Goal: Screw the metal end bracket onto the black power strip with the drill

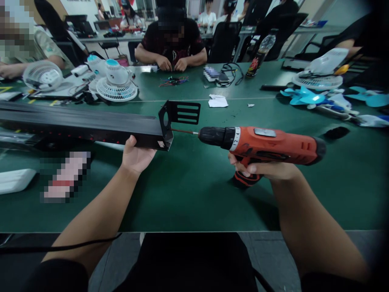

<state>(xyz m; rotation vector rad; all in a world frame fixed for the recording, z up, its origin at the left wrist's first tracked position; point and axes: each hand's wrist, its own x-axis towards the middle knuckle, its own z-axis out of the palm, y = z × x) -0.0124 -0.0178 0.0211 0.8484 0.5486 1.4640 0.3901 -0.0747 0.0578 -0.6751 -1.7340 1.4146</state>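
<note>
Right hand (pixel 267 168): closed round the grip of the drill (pixel 267 146), above the desk (pixel 194 194), right of middle.
Left hand (pixel 136 156): cupped under the rail (pixel 79 125), gripping its end from below.
Drill: orange, level, its bit (pixel 182 131) meeting the bracket (pixel 179 113).
Rail: black, long, held above the desk, running to its left edge.
Risk: likely the bit skids off the bracket toward the left thumb just beside it; one-handed support may let the rail twist.
Around: fans (pixel 117 83) far left, paper scraps (pixel 217 101) and wires (pixel 174 81) past middle, blue blades (pixel 306 97) by the right edge.
In the way: the bracket's slotted ear, just above the bit.
</note>
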